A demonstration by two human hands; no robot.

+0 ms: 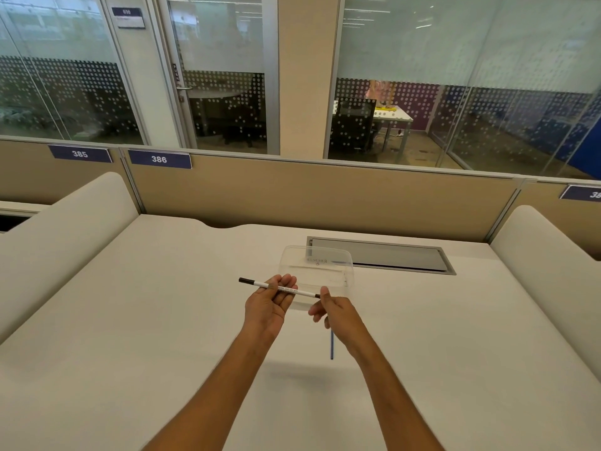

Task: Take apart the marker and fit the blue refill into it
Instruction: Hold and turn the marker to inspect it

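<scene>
White numbers stand on dark blue plates along the top of the desk partition [292,190], well beyond the hands: plate "385" [80,153], plate "386" [159,159], and a third plate [582,193] at the right edge, cut off — only "38" shows. The marker [279,288] held between both hands bears a line of small black print, too blurred to read. A door sign [128,17] far behind perhaps reads "030".

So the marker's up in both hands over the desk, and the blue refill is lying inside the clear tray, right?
Not quite. The blue refill lies on the bare desk, nearer the person than the clear tray, partly hidden under the right hand. The head view shows it. The marker is indeed in both hands, left hand included.
</scene>
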